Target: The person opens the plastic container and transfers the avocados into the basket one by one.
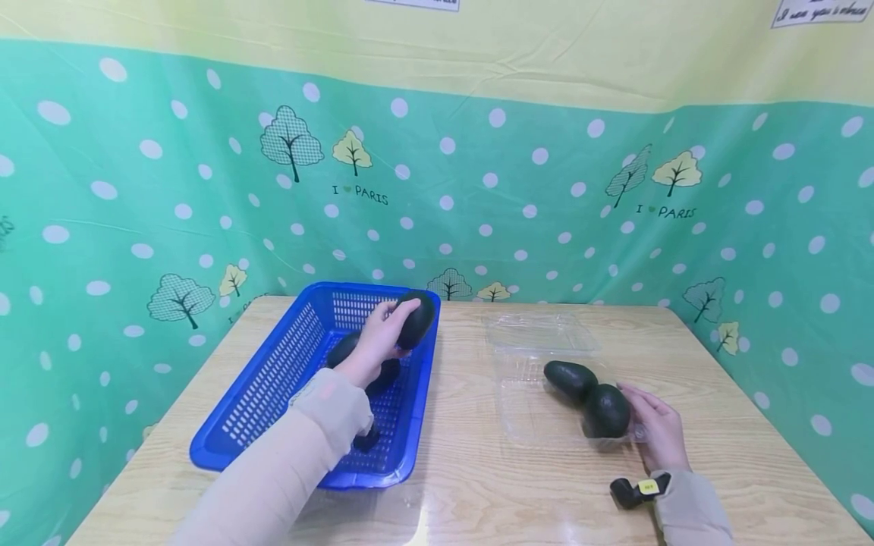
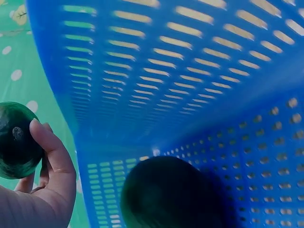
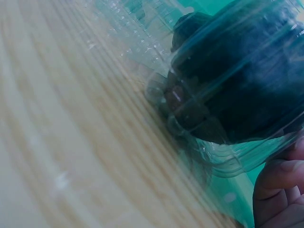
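Note:
My left hand (image 1: 377, 343) grips a dark green avocado (image 1: 418, 321) over the back right corner of the blue plastic basket (image 1: 369, 480). Inside that basket lie more dark avocados (image 1: 344, 349), partly hidden by the hand and sleeve; one avocado (image 2: 166, 194) shows large in the left wrist view. To the right, a clear plastic clamshell box (image 1: 519, 425) lies with its lid folded back. Two avocados, one long (image 1: 568, 379) and one rounder (image 1: 606, 412), touch each other in its right half. My right hand (image 1: 657, 428) pinches the box's right edge beside the rounder avocado.
The light wood table (image 1: 464, 470) runs between basket and box. The box's transparent lid (image 1: 542, 334) lies toward the back. A green dotted cloth (image 1: 478, 205) hangs behind and at both sides. Black wrist cameras (image 1: 635, 491) are strapped at the sleeves.

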### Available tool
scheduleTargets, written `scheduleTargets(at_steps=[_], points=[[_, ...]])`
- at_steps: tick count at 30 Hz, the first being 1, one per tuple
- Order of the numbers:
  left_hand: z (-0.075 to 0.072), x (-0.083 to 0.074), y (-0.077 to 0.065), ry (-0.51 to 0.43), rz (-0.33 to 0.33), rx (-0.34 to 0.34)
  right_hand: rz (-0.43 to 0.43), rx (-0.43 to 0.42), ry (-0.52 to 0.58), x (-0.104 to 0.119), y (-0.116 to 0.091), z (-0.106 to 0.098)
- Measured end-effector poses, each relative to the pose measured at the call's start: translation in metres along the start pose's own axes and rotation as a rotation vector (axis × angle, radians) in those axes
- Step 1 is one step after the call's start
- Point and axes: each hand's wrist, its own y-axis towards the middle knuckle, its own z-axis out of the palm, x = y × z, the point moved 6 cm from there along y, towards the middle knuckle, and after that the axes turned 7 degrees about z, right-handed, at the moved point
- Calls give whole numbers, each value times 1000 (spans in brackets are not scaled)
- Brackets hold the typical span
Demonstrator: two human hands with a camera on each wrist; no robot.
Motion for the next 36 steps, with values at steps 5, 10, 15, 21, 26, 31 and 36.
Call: scheduleTargets(at_steps=[5, 10, 15, 21, 26, 31, 36], points=[[-6, 5, -3, 38, 3, 18, 7, -5, -10, 0, 0, 0], [-12, 9, -6, 110, 23, 51, 6, -8, -8, 0, 1, -1], [-21, 13, -7, 169, 41, 66, 6, -8, -8, -1, 1, -1], [-30, 19, -10, 263, 33, 106, -3, -1, -5, -1, 1, -1], [-36, 21, -13, 309, 24, 147, -9, 16, 8, 0, 1, 0], [-42, 23, -14, 362, 22, 187, 1, 22, 10, 0, 0, 0], [-47, 26, -15, 389, 12, 207, 7, 23, 8, 0, 0, 1]])
